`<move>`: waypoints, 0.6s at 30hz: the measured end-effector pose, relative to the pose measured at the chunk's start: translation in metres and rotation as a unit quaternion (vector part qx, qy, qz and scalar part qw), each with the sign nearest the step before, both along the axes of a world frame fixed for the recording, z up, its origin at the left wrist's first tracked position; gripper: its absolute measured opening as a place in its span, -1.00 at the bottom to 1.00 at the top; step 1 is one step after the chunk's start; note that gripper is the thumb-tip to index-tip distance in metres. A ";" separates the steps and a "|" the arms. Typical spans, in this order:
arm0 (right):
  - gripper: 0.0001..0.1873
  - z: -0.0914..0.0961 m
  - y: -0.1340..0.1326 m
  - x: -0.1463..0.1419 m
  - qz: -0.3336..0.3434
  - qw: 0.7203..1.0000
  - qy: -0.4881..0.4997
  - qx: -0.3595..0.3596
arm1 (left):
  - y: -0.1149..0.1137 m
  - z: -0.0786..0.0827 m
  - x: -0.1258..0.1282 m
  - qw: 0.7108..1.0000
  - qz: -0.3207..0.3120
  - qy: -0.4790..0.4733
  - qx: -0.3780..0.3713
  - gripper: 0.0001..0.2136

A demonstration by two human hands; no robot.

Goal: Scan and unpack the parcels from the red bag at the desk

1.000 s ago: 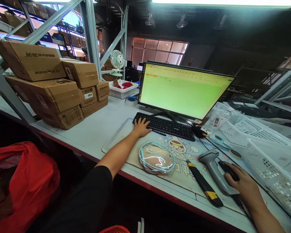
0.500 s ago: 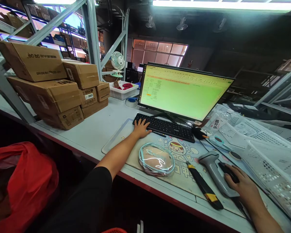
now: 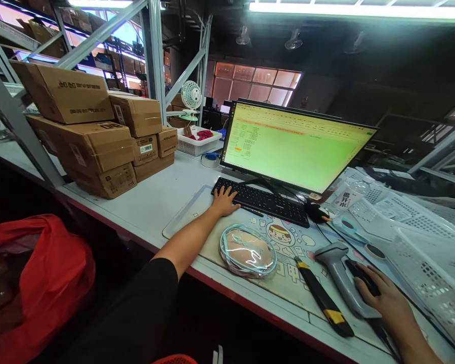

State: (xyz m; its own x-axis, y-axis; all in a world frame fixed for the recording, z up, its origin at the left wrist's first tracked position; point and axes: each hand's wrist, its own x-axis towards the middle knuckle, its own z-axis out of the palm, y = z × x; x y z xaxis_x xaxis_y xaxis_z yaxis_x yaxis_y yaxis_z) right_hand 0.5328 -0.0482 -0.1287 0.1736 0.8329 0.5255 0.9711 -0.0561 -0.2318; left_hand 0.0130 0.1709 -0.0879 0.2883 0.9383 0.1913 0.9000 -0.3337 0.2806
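Two hands are at work on the surface (image 3: pixel 151 202). The left hand (image 3: pixel 223 201) reaches forward on a bare, nearly straight forearm, palm down, its fingers (image 3: pixel 223 191) spread apart and resting on the left end of the keyboard (image 3: pixel 261 200), clamped on nothing. The right hand (image 3: pixel 387 299) lies low at the right, wrist bent inward, fingers curved together over the black mouse (image 3: pixel 360 275), which sits on the mat (image 3: pixel 288 273) just beside the grey scanner (image 3: pixel 341 275). A knife (image 3: pixel 324 302) with yellow ends lies slanted left of the scanner, close to the red front edge. Between the hands, near the front edge, lies a round clear packet (image 3: pixel 247 251), touching neither hand. Behind the keyboard stands the monitor (image 3: pixel 293 146) with its green screen. Left of the keyboard the surface runs bare as far as the stacked boxes (image 3: pixel 94 136); to the right, white baskets (image 3: pixel 428 242) crowd in close beside the mouse, leaving little room there. A red bag (image 3: pixel 34 283) sits low at the left, below the surface. Against the frame half a second ago both hands rest on the same things in the same pose, and the screen shows the same rows of text; only the view has shifted slightly, so everything sits a little further right.
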 end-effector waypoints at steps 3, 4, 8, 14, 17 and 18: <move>-0.20 0.001 0.000 -0.001 -0.006 1.000 0.004 -0.004 | -0.002 0.001 -0.001 1.000 0.001 0.001 0.001 -0.32; -0.20 0.002 0.000 -0.001 -0.008 1.000 0.005 -0.002 | -0.002 0.002 -0.001 1.000 0.001 0.000 0.002 -0.31; -0.23 0.003 0.000 -0.004 -0.009 1.000 0.006 0.004 | -0.003 0.002 -0.002 1.000 0.013 -0.005 0.007 -0.26; -0.21 0.004 -0.002 -0.007 -0.007 1.000 0.007 -0.011 | -0.002 0.002 -0.001 1.000 0.027 -0.007 0.010 -0.21; -0.21 0.006 -0.003 -0.007 -0.012 1.000 0.004 -0.011 | -0.003 0.002 -0.001 1.000 0.024 -0.003 0.011 -0.27; -0.21 0.006 -0.003 -0.008 -0.015 1.000 0.004 -0.014 | -0.003 0.002 -0.002 1.000 0.021 -0.001 0.010 -0.30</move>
State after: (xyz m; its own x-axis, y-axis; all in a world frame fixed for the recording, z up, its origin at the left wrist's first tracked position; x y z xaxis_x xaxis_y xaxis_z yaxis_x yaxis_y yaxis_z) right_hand 0.5252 -0.0514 -0.1222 0.2032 0.8416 0.5004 0.9668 -0.0918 -0.2383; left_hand 0.0114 0.1680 -0.0861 0.2474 0.9455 0.2116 0.9128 -0.3007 0.2762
